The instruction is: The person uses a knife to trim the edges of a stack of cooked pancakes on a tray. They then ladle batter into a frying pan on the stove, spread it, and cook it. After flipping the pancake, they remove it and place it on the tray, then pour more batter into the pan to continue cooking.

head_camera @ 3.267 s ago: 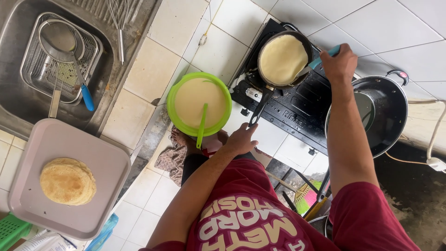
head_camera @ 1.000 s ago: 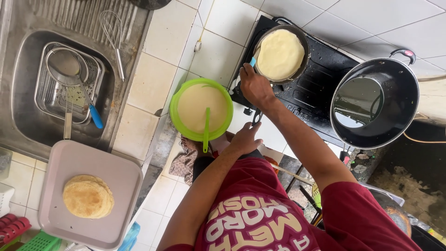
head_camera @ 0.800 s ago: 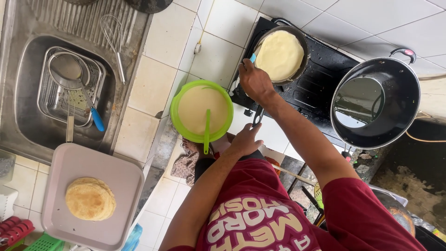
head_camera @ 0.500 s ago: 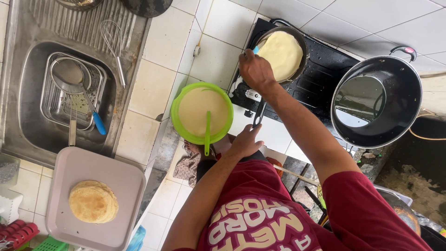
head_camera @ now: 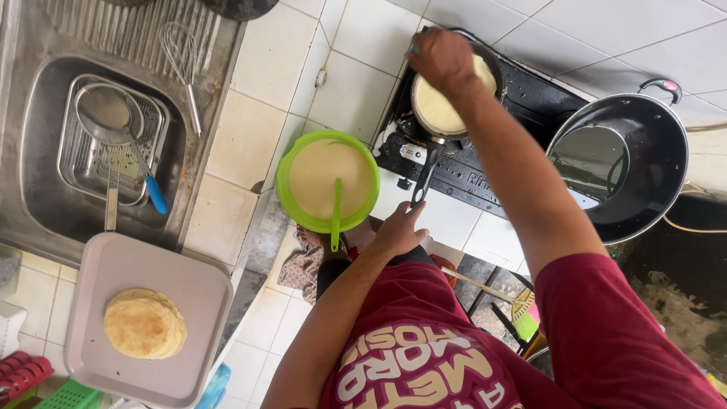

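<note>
My right hand (head_camera: 443,57) hovers over a small black frying pan (head_camera: 424,125) on the stove, closed around a blue-handled utensil (head_camera: 413,48) of which only the tip shows. A pale round flatbread (head_camera: 435,110) lies in the pan, partly hidden by that hand. My left hand (head_camera: 397,231) grips the end of the pan's black handle (head_camera: 425,174). A green bowl of pale batter (head_camera: 327,178) with a green ladle (head_camera: 335,216) in it stands just left of the pan.
A large black wok (head_camera: 621,163) sits on the stove's right burner. A pink tray (head_camera: 113,265) at lower left carries a stack of cooked flatbreads (head_camera: 144,323). The steel sink (head_camera: 45,182) holds a rack and a strainer; a whisk (head_camera: 185,68) lies on the drainboard.
My right hand has moved from the pan's near edge up across the flatbread to its far side. My left hand has stayed at the handle.
</note>
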